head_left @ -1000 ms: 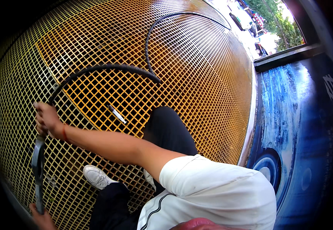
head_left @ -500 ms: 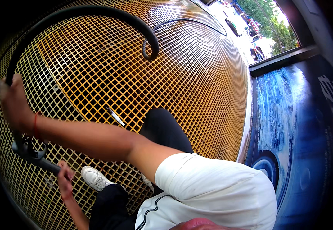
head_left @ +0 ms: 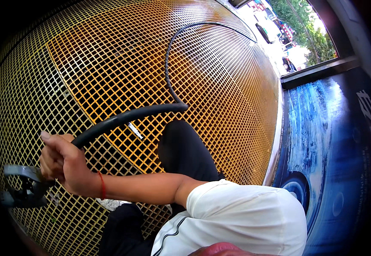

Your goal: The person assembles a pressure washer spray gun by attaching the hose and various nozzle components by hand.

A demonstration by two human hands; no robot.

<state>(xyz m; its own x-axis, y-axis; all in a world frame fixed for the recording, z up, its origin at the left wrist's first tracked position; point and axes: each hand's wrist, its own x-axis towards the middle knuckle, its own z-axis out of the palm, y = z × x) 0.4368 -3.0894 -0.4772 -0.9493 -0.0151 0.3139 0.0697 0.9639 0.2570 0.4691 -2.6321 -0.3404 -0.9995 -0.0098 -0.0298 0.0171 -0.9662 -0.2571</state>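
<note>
My right hand [head_left: 64, 160], a red string round its wrist, is closed round a thick black hose [head_left: 125, 117] at the left. From the fist the hose arches right to a bend in front of my knee, then runs away over the floor, looking thinner. Just left of the fist is a grey and black fitting [head_left: 25, 181] with a loop-shaped part; its exact kind is unclear. My left hand does not show. A small white and dark slender object [head_left: 135, 130] lies on the grating beneath the hose.
Yellow floor grating [head_left: 121, 64] with open mesh spreads all round. My bent knee in dark trousers [head_left: 185, 147] and a white shoe [head_left: 110, 204] are close below the hose. A blue printed panel [head_left: 313, 128] stands at the right, with a bright opening above it.
My right hand has come right and nearer, and the hose arch has dropped from high at the far left to knee level. The left hand, seen earlier by the fitting, no longer shows.
</note>
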